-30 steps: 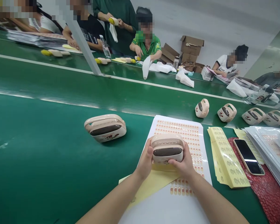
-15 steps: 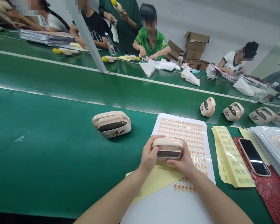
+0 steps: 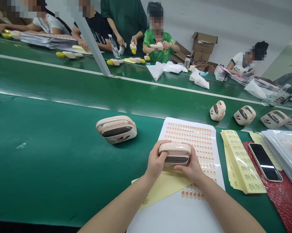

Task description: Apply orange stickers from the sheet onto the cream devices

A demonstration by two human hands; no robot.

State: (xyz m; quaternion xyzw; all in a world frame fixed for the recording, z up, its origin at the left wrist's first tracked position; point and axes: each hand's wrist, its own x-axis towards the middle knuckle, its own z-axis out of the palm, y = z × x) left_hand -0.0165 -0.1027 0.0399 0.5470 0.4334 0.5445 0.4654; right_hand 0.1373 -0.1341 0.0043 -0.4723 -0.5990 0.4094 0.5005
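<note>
Between both hands is a cream plastic casing with a top handle and a dark panel point(image 3: 177, 159); its exact kind is unclear. My left hand point(image 3: 157, 158) grips its left end, thumb on the front. The other end is in my right hand point(image 3: 191, 165), whose thumb lies along the lower front edge. Beneath it lie a yellow label sheet point(image 3: 167, 184) and a white sheet of small oval stickers point(image 3: 184, 132). A matching handled casing point(image 3: 116, 130), with a red print on its side, sits to the left on the green table.
Several similar casings point(image 3: 244, 116) stand along the belt point(image 3: 146, 94) at the right. A stack of yellow label sheets point(image 3: 243, 161), a phone point(image 3: 265, 161) on red wrap and plastic-covered sheets point(image 3: 284, 152) lie rightward. Co-workers sit and stand across the belt.
My hands and the casing in them look the same. Across the belt, the co-worker in green has raised a cream item, and the standing person has lowered theirs.
</note>
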